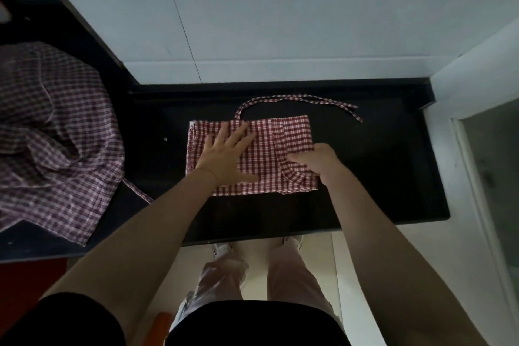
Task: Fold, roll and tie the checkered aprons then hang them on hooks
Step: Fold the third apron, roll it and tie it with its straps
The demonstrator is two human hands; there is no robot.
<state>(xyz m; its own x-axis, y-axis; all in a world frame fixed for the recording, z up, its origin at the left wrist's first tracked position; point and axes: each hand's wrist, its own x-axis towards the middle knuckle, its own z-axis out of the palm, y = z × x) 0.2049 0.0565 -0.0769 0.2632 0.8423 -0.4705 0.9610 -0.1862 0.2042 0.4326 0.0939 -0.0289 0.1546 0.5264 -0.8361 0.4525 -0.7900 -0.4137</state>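
The folded red-checkered apron [252, 157] lies flat on the black worktop [379, 177], roughly mid-way between its back and front edges, long axis running left to right. The left hand [227, 157] presses it down with fingers spread flat near its left end. The right hand [316, 160] pinches the turned-up right end, so any roll would likely travel from right toward left. The apron's strap [297, 98] trails toward the back edge. A second checkered apron [50, 132] is heaped near the worktop's left end.
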